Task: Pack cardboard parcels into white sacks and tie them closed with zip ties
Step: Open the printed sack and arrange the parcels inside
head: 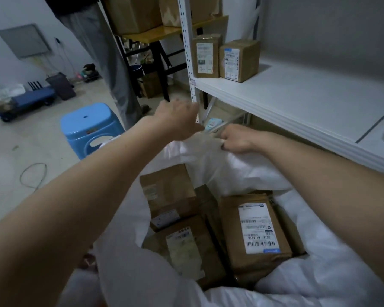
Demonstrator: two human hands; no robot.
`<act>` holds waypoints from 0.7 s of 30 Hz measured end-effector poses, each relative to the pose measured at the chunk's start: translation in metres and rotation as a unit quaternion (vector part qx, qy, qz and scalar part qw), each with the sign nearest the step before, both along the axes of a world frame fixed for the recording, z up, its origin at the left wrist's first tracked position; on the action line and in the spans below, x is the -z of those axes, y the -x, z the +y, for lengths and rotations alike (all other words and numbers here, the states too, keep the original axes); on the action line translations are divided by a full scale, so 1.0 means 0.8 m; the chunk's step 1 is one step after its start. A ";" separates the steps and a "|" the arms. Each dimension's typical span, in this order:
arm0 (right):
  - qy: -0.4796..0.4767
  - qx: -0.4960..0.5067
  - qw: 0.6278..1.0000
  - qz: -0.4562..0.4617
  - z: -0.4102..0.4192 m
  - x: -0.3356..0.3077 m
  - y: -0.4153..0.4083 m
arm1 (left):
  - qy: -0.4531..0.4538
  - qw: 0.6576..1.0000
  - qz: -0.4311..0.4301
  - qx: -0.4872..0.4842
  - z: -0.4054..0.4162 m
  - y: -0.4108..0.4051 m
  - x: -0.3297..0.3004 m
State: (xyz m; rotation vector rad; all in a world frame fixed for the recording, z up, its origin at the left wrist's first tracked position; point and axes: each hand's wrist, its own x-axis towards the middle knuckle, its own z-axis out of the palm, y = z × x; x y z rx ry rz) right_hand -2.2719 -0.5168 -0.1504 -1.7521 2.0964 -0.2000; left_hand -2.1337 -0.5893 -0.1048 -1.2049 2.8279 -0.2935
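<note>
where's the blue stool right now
In the head view the blue stool stands on the floor at left, just beyond the left forearm, beside the white sack and near a standing person's trouser leg.

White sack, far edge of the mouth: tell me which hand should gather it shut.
Probably the right hand: its fingers already pinch the far edge of the white plastic sack. The left hand sits at the same edge, but its grip is blurred.
</note>
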 end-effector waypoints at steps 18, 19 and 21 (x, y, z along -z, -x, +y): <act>0.194 -0.151 0.947 0.208 -0.026 -0.012 -0.091 | -0.273 0.944 0.102 -0.156 -0.020 -0.073 -0.007; 0.184 -0.150 0.945 0.224 -0.032 -0.011 -0.092 | -0.151 0.978 0.049 -0.136 -0.013 -0.076 -0.010; 0.161 -0.128 0.955 0.212 -0.042 -0.009 -0.095 | -0.029 0.994 -0.003 -0.110 0.007 -0.089 -0.015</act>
